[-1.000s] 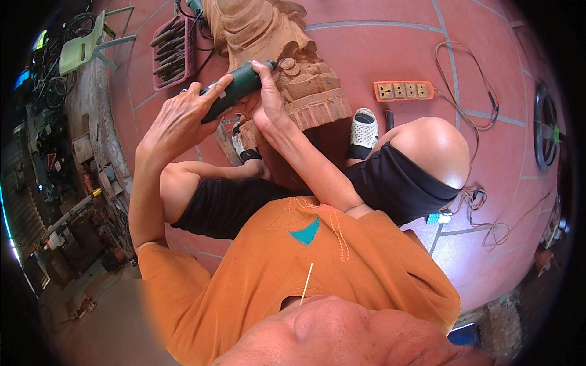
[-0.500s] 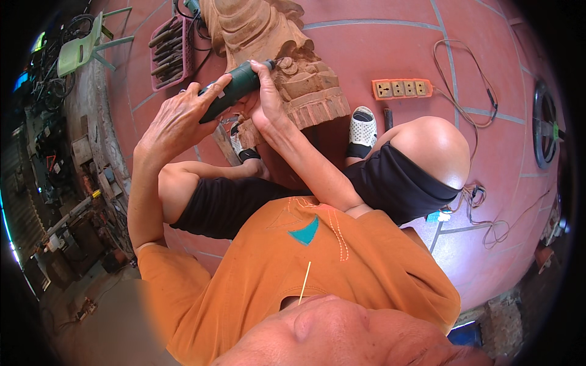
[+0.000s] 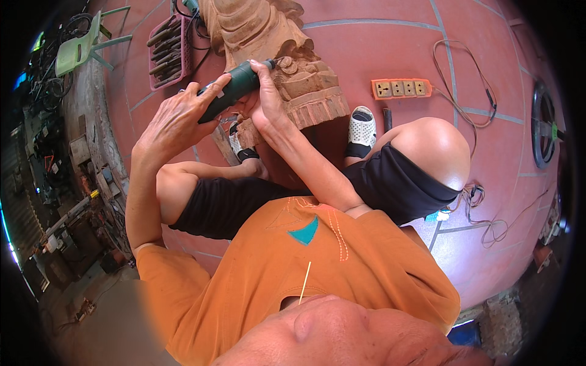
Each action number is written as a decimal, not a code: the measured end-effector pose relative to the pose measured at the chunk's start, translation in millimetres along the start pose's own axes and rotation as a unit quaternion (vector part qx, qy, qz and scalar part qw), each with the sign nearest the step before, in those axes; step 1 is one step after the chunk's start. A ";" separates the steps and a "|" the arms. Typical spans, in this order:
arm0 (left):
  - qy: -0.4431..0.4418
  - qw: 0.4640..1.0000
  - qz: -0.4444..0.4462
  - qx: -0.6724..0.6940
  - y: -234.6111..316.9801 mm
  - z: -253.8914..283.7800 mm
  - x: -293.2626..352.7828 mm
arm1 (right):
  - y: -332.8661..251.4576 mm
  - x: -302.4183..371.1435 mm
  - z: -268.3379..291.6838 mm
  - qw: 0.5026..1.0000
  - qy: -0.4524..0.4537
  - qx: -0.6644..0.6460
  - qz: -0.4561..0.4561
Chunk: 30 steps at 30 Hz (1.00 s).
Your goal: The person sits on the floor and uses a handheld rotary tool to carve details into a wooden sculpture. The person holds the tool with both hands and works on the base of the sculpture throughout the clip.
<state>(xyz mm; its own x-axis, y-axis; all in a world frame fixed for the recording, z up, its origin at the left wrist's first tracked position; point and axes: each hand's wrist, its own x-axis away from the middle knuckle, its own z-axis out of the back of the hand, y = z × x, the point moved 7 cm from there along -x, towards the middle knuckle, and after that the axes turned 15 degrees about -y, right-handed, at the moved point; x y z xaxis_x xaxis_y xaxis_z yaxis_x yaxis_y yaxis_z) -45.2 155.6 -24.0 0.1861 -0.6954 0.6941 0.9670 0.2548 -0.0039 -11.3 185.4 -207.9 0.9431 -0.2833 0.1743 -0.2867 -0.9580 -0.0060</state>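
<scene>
My left hand (image 3: 183, 116) is wrapped over the rear of a dark green rotary tool (image 3: 231, 91), its fingers stretched along the body. Close to the nose, my right hand (image 3: 267, 100) grips the same tool, thumb up near the collar; some fingers are hidden behind it. The tool's thin bit touches or nearly touches a round carved detail on a brown wooden carving (image 3: 305, 79). That carving has draped folds at its upper part and a ridged base facing me. It stands or lies between my feet; which one I cannot tell.
A pink basket (image 3: 188, 61) of several chisel-like tools lies at the upper left, near a green chair (image 3: 79, 52). An orange power strip (image 3: 401, 89) with a cable rests right of my white patterned shoe (image 3: 362, 128). A dark wheel-like ring (image 3: 542, 125) stands far right. Clutter lines the left.
Almost nothing differs. Both hands keep their hold on the rotary tool, with the bit at the same round detail; the view has shifted very slightly.
</scene>
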 end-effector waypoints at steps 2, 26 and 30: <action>0.000 1.000 0.000 0.002 0.4 0.7 0.6 | 0.2 -0.1 0.0 1.000 0.000 0.000 0.002; 0.005 1.000 -0.004 0.008 -3.4 -1.3 -1.0 | -5.6 3.7 -4.4 1.000 -0.006 0.003 0.021; 0.011 1.000 0.000 0.002 -3.7 -1.8 0.0 | -6.7 2.2 -4.3 1.000 -0.004 0.003 0.018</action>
<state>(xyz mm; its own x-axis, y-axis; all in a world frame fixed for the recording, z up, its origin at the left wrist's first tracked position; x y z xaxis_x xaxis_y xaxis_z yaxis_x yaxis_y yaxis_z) -48.4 153.5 -25.2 0.1893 -0.7098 0.6785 0.9663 0.2573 -0.0004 -8.1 191.3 -203.2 0.9337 -0.3177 0.1651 -0.3190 -0.9476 -0.0188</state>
